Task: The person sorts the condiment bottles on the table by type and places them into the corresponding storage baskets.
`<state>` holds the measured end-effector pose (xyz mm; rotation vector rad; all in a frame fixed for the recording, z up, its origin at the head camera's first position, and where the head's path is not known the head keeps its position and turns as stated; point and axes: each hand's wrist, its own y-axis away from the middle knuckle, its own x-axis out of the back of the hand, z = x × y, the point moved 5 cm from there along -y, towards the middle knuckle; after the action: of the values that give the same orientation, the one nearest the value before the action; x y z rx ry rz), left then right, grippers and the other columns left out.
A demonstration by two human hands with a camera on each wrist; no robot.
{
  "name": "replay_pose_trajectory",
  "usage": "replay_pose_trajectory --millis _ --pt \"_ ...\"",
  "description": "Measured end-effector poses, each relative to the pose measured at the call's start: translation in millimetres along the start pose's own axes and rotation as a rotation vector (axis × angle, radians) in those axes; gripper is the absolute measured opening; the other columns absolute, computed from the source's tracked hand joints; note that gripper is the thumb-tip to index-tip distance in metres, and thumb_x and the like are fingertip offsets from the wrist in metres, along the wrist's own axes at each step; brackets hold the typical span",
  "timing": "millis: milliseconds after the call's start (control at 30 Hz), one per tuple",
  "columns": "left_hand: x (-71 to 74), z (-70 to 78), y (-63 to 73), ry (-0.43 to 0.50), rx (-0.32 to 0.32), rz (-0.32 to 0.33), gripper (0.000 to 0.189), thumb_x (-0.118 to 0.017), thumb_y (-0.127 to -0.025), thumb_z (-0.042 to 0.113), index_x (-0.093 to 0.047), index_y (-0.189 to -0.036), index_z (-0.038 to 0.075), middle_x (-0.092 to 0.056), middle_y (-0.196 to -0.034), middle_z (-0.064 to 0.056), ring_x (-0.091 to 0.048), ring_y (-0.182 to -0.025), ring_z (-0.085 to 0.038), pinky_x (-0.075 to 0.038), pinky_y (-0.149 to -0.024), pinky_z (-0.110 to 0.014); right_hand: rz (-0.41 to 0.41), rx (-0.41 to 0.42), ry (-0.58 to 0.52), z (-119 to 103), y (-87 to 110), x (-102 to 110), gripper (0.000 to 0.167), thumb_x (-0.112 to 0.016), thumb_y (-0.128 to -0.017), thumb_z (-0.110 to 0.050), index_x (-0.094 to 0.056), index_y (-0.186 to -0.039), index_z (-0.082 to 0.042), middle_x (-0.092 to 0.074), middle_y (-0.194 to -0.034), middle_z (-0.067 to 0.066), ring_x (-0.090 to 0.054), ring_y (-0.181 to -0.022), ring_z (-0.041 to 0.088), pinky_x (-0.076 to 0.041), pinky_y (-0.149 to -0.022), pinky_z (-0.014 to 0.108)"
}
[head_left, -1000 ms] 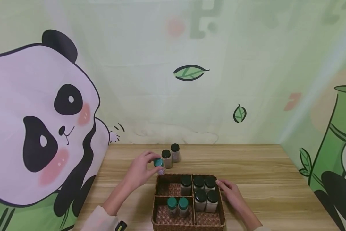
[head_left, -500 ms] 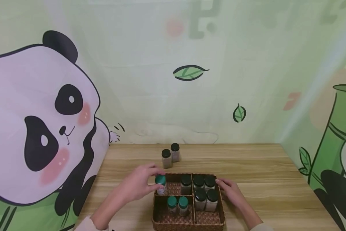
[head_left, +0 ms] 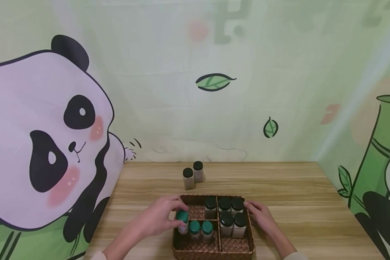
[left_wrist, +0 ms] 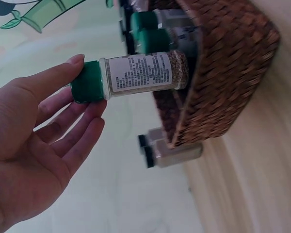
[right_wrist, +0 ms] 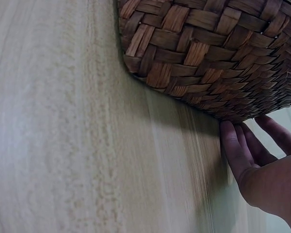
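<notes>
My left hand (head_left: 160,217) pinches the green cap of a spice jar (head_left: 182,219) between thumb and fingers. In the left wrist view this clear jar (left_wrist: 140,73) has a printed white label and brownish granules, its base overlapping the opening of the woven basket (left_wrist: 233,63). Two more green-capped jars (head_left: 207,232) stand just right of it in the front left compartment of the basket (head_left: 211,255). My right hand (head_left: 263,218) touches the basket's right side near the back corner; its extended fingers (right_wrist: 235,145) lie against the outer wall.
Several black-capped jars (head_left: 226,224) fill part of the right compartment. One black-capped jar (head_left: 210,207) stands in the back left compartment. Behind the basket, two black-capped jars (head_left: 188,179) stand on the wooden table (head_left: 289,184). A panda-printed backdrop (head_left: 168,108) rises behind.
My left hand has brought the green-capped jar from beside the table jars, over the back left compartment, to the front left one. The right hand has stayed at the basket.
</notes>
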<state>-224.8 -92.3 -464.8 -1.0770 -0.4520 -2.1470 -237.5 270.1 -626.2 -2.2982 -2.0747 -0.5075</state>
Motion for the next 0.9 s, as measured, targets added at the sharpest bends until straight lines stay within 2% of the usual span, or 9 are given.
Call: replay_pose_trajectory --millis 233,533,700,900 --pt "-22.4 -13.5 -0.6 0.043 0.008 -0.045 0.030 -0.088 -0.090 0.023 -0.077 -0.117 0.017 -0.065 -0.107 0.013 -0.061 -0.092 -0.003 -0.057 -0.080 -0.027 0.006 -0.004 0.005 -2 0.7 0 0.061 -0.066 -0.105 -0.042 -0.062 -0.140 0.007 -0.060 -0.143 0.029 -0.061 -0.128 0.042 -0.062 -0.088 0.048" --pt "-47.6 -28.8 -2.7 -0.001 0.017 -0.078 0.028 -0.089 -0.089 0.024 -0.075 -0.112 0.018 -0.067 -0.110 0.011 -0.061 -0.095 0.000 -0.057 -0.081 -0.024 0.014 0.012 0.003 -2 1.4 1 0.058 -0.067 -0.104 -0.042 -0.065 -0.137 0.006 -0.063 -0.140 0.026 -0.063 -0.124 0.039 -0.062 -0.088 0.047" --pt "-53.0 -34.3 -2.9 0.004 0.030 -0.072 0.027 -0.089 -0.089 0.023 -0.075 -0.111 0.018 -0.068 -0.110 0.011 -0.062 -0.095 -0.001 -0.058 -0.081 -0.025 0.010 -0.003 0.001 -1 0.2 0 0.061 -0.068 -0.103 -0.045 -0.065 -0.137 0.006 -0.063 -0.140 0.026 -0.062 -0.125 0.039 -0.062 -0.088 0.048" --pt "-52.1 -35.1 -3.1 0.012 0.035 -0.068 0.027 -0.089 -0.089 0.023 -0.074 -0.110 0.019 -0.068 -0.110 0.010 -0.062 -0.094 -0.001 -0.057 -0.080 -0.025 0.012 -0.034 -0.019 -2 0.6 0 0.061 -0.068 -0.103 -0.043 -0.064 -0.139 0.006 -0.061 -0.143 0.028 -0.061 -0.127 0.040 -0.062 -0.090 0.049"
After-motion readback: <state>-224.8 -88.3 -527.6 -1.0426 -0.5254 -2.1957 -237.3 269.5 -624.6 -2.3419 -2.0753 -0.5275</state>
